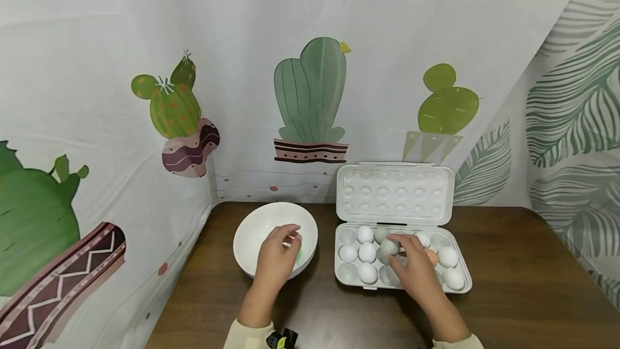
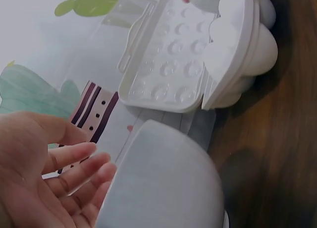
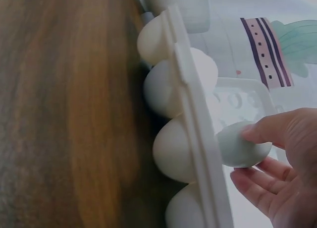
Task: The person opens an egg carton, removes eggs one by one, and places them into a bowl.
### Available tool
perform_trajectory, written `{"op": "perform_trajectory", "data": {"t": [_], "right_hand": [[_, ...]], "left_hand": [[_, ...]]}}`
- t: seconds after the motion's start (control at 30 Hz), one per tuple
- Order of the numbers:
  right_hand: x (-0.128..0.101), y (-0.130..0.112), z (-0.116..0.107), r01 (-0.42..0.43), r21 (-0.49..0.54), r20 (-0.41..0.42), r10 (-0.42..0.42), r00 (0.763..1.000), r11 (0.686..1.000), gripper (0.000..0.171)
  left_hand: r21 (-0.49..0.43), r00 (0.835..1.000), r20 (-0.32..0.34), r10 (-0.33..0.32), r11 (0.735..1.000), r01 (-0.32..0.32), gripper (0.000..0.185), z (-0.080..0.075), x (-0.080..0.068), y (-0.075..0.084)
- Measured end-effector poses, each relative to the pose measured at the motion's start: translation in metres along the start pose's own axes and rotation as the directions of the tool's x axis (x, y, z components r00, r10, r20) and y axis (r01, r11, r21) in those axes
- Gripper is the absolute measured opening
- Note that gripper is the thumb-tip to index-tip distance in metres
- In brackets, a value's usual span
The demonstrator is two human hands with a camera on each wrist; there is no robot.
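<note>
Pale green egg [image 1: 389, 247] pinched in right hand [image 1: 415, 268] over egg tray [image 1: 460, 287]; left hand [image 1: 277, 255], fingers loose, seemingly empty, over white bowl [image 1: 247, 230]. Lifting step; next needs steady carry across to bowl.

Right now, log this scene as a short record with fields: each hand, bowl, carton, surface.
left hand: open, fingers relaxed over the bowl, holding nothing
right hand: pinches a pale green egg over the carton
bowl: white, left of the carton
carton: white, lid open, holds white eggs and one brown egg; some cups empty
surface: wooden table
</note>
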State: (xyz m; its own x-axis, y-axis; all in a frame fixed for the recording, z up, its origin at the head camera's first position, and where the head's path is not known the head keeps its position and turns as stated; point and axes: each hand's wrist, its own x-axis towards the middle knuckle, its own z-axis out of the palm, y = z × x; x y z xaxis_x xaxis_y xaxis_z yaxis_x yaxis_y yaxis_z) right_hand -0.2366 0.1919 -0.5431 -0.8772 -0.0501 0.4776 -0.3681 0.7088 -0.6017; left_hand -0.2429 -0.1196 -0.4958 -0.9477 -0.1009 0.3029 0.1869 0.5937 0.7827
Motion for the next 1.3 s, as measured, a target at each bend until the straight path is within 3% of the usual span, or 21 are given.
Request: {"op": "perform_trajectory", "data": {"t": [0.37,0.6,0.87,1.07,1.3], "right_hand": [[0.003,-0.014,-0.006,0.047,0.078,-0.06,-0.042,0.997,0.996,0.049],[0.003,-0.024,-0.009,0.028,0.094,-0.053,-0.023,0.998,0.995,0.048],[0.001,-0.033,-0.01,0.039,0.203,-0.004,-0.039,0.999,0.978,0.047],[-0.001,-0.04,-0.007,-0.044,0.294,0.081,0.021,0.996,0.955,0.045],[-0.003,-0.045,-0.005,-0.091,0.38,0.157,0.032,0.987,0.92,0.043]], "left_hand": [[0.002,0.992,0.026,0.123,0.992,-0.123,0.021,0.012,-0.009,0.013],[-0.055,0.981,0.108,0.164,0.986,-0.159,0.023,0.02,-0.016,0.023],[-0.066,0.948,0.227,0.221,0.975,-0.212,0.033,0.033,-0.023,0.027],[-0.044,0.921,0.279,0.271,0.962,-0.27,0.041,0.042,-0.027,0.032],[-0.055,0.903,0.332,0.271,0.962,-0.269,0.049,0.049,-0.033,0.033]]}}
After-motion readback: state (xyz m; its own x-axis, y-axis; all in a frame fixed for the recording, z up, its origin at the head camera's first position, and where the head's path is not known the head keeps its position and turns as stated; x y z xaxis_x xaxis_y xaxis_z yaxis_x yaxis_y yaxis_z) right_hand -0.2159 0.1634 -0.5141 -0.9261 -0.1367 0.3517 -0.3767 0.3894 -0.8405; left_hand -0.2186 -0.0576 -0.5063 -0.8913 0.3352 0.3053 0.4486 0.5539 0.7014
